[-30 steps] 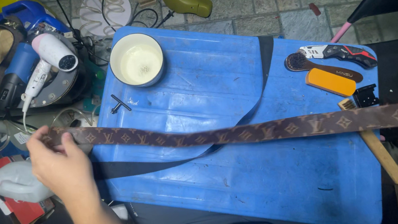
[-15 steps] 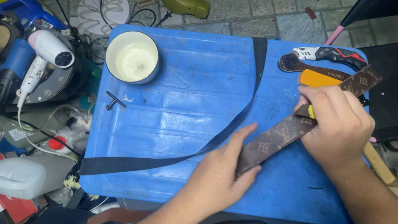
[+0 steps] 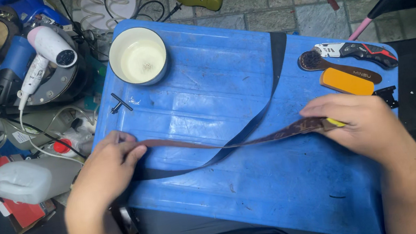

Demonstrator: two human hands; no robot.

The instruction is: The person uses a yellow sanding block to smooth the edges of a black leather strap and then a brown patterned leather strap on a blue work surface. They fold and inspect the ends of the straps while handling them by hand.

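Since half a second ago, left hand (image 3: 106,169) has slid to the blue tabletop's (image 3: 223,67) left edge, drawing the brown strap (image 3: 211,144) taut. Both hands pinch its ends; right hand (image 3: 365,127) apparently also grips something yellow.

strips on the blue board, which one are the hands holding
The brown patterned strip: the left hand pinches one end and the right hand the other. The black strip lies loose on the blue board, crossing under it.
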